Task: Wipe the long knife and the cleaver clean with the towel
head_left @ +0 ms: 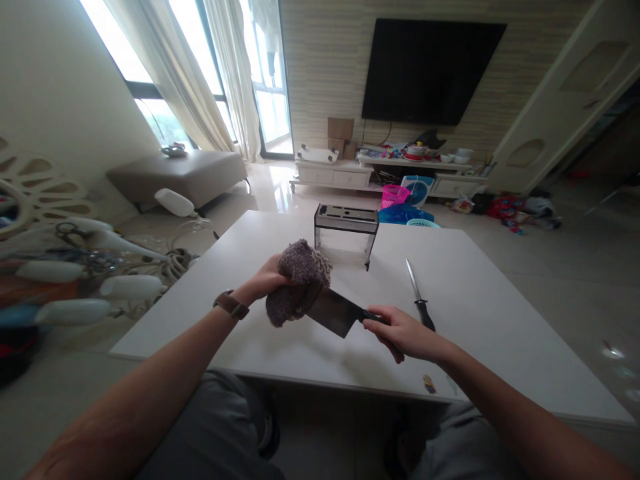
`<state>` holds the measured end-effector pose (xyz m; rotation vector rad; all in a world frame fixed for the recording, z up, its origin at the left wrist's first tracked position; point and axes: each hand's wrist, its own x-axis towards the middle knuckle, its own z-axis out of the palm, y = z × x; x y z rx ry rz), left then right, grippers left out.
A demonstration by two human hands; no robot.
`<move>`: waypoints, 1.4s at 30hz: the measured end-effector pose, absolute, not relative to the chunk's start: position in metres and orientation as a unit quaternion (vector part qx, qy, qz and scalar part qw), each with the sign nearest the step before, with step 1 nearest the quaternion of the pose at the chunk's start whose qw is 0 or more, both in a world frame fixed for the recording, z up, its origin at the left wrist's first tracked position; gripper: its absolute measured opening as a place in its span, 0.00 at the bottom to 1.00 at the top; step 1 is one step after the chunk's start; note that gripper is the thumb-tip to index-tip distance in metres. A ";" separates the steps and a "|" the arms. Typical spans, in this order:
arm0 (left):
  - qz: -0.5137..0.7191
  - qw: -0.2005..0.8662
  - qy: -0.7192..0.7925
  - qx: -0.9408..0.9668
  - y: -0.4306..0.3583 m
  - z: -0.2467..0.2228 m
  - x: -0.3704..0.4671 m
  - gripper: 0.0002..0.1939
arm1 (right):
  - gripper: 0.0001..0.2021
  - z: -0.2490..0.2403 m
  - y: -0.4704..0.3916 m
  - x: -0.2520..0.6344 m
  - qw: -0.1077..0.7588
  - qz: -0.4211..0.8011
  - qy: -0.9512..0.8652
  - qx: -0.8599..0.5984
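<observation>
My right hand (397, 331) grips the black handle of a cleaver (336, 312), held above the white table with its blade pointing left. My left hand (270, 275) is closed on a fluffy grey-purple cloth (303, 263), which is folded around the far end of the blade and hides it. To the right of my right hand lies a sharpening steel (414, 280) or slim knife with a black handle. A clear knife block (346, 241) with a dark slotted top stands beyond the cloth; no knives show in it.
The white table (505, 347) has a small yellow sticker (429, 383) near its front edge. Lamp parts with white shades (131, 287) lie at the left. Beyond the table are a pink basket (395, 195), blue plastic items and a low cabinet (333, 175) under a television.
</observation>
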<state>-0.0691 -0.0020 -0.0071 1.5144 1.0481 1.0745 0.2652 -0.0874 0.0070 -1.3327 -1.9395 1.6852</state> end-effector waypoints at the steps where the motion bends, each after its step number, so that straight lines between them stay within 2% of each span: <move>1: 0.452 0.474 0.431 0.621 -0.001 -0.007 -0.069 0.22 | 0.19 0.006 -0.087 0.265 0.128 0.575 -0.664 -0.460; 8: 0.552 0.427 0.462 0.547 0.005 -0.005 -0.063 0.25 | 0.19 0.011 -0.088 0.262 0.177 0.578 -0.651 -0.459; 11: 0.598 0.446 0.466 0.476 0.005 -0.005 -0.063 0.27 | 0.19 0.011 -0.088 0.261 0.193 0.594 -0.631 -0.459; 14: 0.564 0.510 0.435 0.482 0.001 -0.004 -0.067 0.29 | 0.20 0.008 -0.089 0.264 0.190 0.605 -0.623 -0.458; 19: 0.409 0.577 0.414 0.573 -0.005 -0.009 -0.070 0.29 | 0.20 0.004 -0.090 0.269 0.178 0.609 -0.619 -0.463; 23: 0.470 0.542 0.441 0.539 0.000 -0.013 -0.066 0.24 | 0.21 0.005 -0.088 0.267 0.193 0.602 -0.615 -0.470; 26: 0.536 0.530 0.446 0.483 0.003 -0.011 -0.062 0.25 | 0.21 0.007 -0.087 0.263 0.218 0.606 -0.605 -0.467; 29: 0.568 0.562 0.423 0.427 0.002 -0.010 -0.057 0.27 | 0.21 0.007 -0.086 0.260 0.232 0.616 -0.591 -0.466; 34: 0.537 0.669 0.385 0.340 0.004 -0.014 -0.051 0.22 | 0.22 0.006 -0.087 0.257 0.270 0.619 -0.564 -0.475; 42: 0.527 0.714 0.348 0.302 -0.004 -0.010 -0.030 0.20 | 0.22 0.004 -0.082 0.251 0.359 0.642 -0.506 -0.450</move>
